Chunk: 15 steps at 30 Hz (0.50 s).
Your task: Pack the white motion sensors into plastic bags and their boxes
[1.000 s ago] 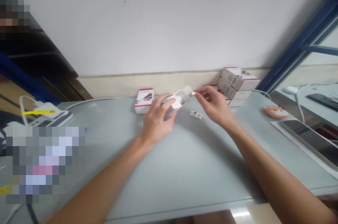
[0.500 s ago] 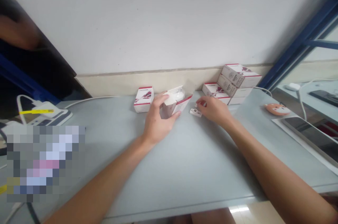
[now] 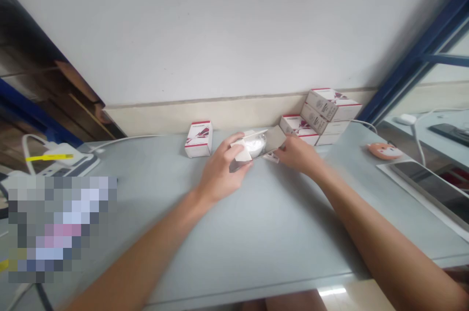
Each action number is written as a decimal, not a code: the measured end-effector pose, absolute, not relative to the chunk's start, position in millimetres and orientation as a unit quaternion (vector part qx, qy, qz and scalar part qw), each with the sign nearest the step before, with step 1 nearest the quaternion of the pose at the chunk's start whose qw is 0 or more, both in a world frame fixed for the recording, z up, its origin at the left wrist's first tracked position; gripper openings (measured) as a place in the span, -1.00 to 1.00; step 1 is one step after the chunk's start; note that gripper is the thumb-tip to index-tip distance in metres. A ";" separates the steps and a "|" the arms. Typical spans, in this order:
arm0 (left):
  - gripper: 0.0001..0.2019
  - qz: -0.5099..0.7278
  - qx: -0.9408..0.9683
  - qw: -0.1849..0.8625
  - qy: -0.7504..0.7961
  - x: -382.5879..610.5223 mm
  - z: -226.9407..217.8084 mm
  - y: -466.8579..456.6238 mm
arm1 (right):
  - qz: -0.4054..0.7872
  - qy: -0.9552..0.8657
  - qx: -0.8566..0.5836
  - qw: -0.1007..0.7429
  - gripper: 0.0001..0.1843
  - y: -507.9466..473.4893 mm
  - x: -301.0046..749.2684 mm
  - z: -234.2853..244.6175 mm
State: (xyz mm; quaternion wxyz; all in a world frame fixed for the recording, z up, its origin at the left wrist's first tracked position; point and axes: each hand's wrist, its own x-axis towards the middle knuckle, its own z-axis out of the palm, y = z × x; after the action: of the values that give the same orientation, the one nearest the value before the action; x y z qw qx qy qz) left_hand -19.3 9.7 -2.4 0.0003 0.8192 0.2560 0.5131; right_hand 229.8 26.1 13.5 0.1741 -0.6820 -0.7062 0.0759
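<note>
My left hand (image 3: 222, 166) is wrapped round the left end of a small white cardboard box (image 3: 241, 153), tilted just above the table. Its lid (image 3: 275, 140) stands swung open to the right, showing a grey inside. A clear-wrapped white rounded item (image 3: 255, 144) lies in the box. My right hand (image 3: 298, 153) is closed at the lid's right edge, with its fingertips partly hidden. Beneath the lid, a small white piece (image 3: 271, 157) lies on the table, partly covered.
A closed white-and-red box (image 3: 199, 139) stands to the left. Several similar boxes (image 3: 328, 110) are stacked by the wall on the right. An orange animal-faced object (image 3: 385, 150) and a dark flat device (image 3: 434, 193) lie farther right. A power strip (image 3: 69, 159) sits at left.
My right hand has left the small white piece and now grips the box lid. The box has turned, its opening now facing me more, with the lid spread to the right.
</note>
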 end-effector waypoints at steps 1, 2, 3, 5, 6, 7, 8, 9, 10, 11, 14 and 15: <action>-0.39 0.511 0.820 0.003 0.258 -19.1 -2.7 9.7 | 0.075 -0.707 -0.682 0.171 -0.75 25.7 229.2 13.9; -0.39 0.511 0.819 0.009 0.259 -19.1 -3.5 10.1 | 0.074 -0.706 -0.684 0.170 -0.75 25.2 228.5 14.3; -0.38 0.514 0.816 0.018 0.262 -19.2 -4.7 10.9 | 0.075 -0.704 -0.686 0.170 -0.75 24.7 227.9 14.8; -0.35 0.528 0.799 0.045 0.284 -20.0 -7.9 14.0 | 0.080 -0.701 -0.688 0.171 -0.77 23.8 226.9 16.0; -0.33 0.538 0.785 0.060 0.301 -20.9 -9.7 16.2 | 0.085 -0.701 -0.687 0.172 -0.77 23.4 226.6 16.7; -0.31 0.548 0.769 0.075 0.320 -22.0 -11.5 18.9 | 0.091 -0.701 -0.686 0.172 -0.77 23.1 226.4 17.3; -0.30 0.557 0.754 0.088 0.338 -23.5 -13.2 22.0 | 0.096 -0.701 -0.686 0.171 -0.78 22.8 226.3 17.7; -0.29 0.565 0.740 0.099 0.350 -25.1 -14.6 25.2 | 0.098 -0.701 -0.685 0.169 -0.78 22.7 226.3 17.9; -0.28 0.570 0.731 0.107 0.359 -26.8 -15.8 28.5 | 0.098 -0.702 -0.685 0.169 -0.77 22.7 226.5 17.7; -0.28 0.573 0.725 0.113 0.365 -28.5 -16.6 31.6 | 0.096 -0.702 -0.685 0.169 -0.77 22.8 226.7 17.4; -0.29 0.568 0.723 0.130 0.370 -32.2 -16.7 37.7 | 0.089 -0.705 -0.683 0.171 -0.76 23.1 227.1 15.8; -0.31 0.565 0.726 0.133 0.369 -32.8 -15.9 38.3 | 0.088 -0.705 -0.682 0.172 -0.76 23.1 227.0 15.6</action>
State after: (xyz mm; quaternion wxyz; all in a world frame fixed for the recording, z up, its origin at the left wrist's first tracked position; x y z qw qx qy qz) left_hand -32.8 38.3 -15.9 0.1333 0.7255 0.3692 0.5652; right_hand 227.0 23.1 15.6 0.1720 -0.6822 -0.7052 0.0876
